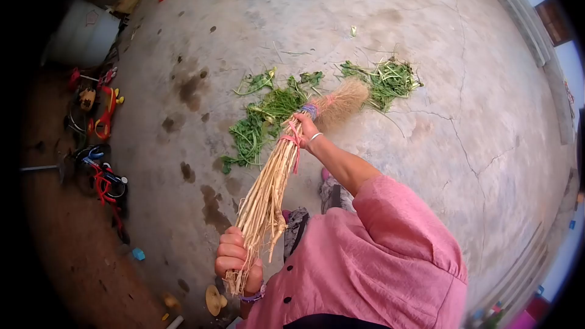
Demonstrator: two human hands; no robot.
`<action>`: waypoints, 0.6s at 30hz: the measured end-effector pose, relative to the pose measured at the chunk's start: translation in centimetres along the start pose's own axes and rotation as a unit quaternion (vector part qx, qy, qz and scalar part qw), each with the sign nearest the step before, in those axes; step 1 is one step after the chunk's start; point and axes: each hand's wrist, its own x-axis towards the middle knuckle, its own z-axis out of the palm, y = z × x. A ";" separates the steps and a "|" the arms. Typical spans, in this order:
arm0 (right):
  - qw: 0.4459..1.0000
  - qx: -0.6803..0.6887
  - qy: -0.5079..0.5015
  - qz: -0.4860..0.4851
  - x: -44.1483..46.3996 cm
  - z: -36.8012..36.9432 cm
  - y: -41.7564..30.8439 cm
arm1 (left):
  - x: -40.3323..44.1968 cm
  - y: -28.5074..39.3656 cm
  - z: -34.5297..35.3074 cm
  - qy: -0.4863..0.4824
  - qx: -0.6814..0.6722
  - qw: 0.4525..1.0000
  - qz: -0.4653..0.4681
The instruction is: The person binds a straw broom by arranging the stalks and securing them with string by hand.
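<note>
A straw broom [263,190] made of bundled pale stalks slants across the view, its fine bristle head [348,99] slightly blurred at the upper right. My left hand [239,261] is closed around the rough root-like end of the handle, close to my body. Farther up, my right hand [306,131] grips the stalks between a pink tie [293,136] and the purple-blue binding [309,110]. Beside the bristles lies a pile of green leaves and stems [390,82]. More loose greens [248,137] are spread on the floor left of the broom.
The ground is cracked concrete [426,164] with dark damp spots. Along the left edge stand a large whitish tub [83,33] and red and blue child's cycles [105,176]. A blue block [139,254] lies nearby. Long steps or ledges [518,12] run along the right.
</note>
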 end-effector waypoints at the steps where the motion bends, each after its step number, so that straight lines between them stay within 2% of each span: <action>1: 1.000 -0.021 -0.020 -0.004 -0.2 2.3 -0.4 | 0.1 0.1 0.2 -0.001 0.001 1.000 -0.003; 3: 0.997 -0.036 -0.068 -0.010 1.4 4.8 -1.1 | 0.3 0.4 0.5 0.008 0.031 0.999 0.028; 4: 0.993 -0.065 -0.081 -0.046 1.2 6.1 -1.8 | 0.6 0.9 1.0 -0.018 0.073 0.997 0.034; 7: 0.980 -0.074 -0.165 -0.082 -0.2 9.1 -3.6 | 0.0 0.1 0.1 -0.054 0.036 0.994 0.092; 9: 0.979 -0.066 -0.173 -0.089 -0.5 10.2 -3.9 | 0.1 0.4 -0.5 -0.071 0.022 0.992 0.106; 11: 0.975 -0.067 -0.188 -0.097 -1.6 10.9 -4.1 | 0.5 0.9 -0.1 0.111 -0.060 0.983 0.135; 12: 0.978 -0.060 -0.157 -0.125 -2.8 10.4 -4.2 | 0.5 1.1 -0.6 0.157 -0.031 0.983 0.094; 13: 0.979 -0.052 -0.125 -0.154 -4.1 9.7 -4.2 | 0.6 1.0 -1.4 0.160 -0.036 0.981 0.100; 15: 0.979 -0.024 -0.096 -0.179 -5.1 5.4 -4.5 | 0.7 -0.1 -3.6 0.096 -0.118 0.988 0.037; 16: 0.979 -0.015 -0.073 -0.191 -5.9 2.7 -4.5 | -0.1 -1.5 -4.9 0.061 -0.188 0.980 0.034; 17: 0.978 -0.012 -0.048 -0.202 -6.9 -0.3 -4.6 | -0.1 -1.8 -5.0 0.072 -0.193 0.978 0.037; 18: 0.979 0.003 -0.025 -0.202 -7.9 -3.3 -4.9 | 0.1 -2.1 -4.4 0.051 -0.247 0.968 0.003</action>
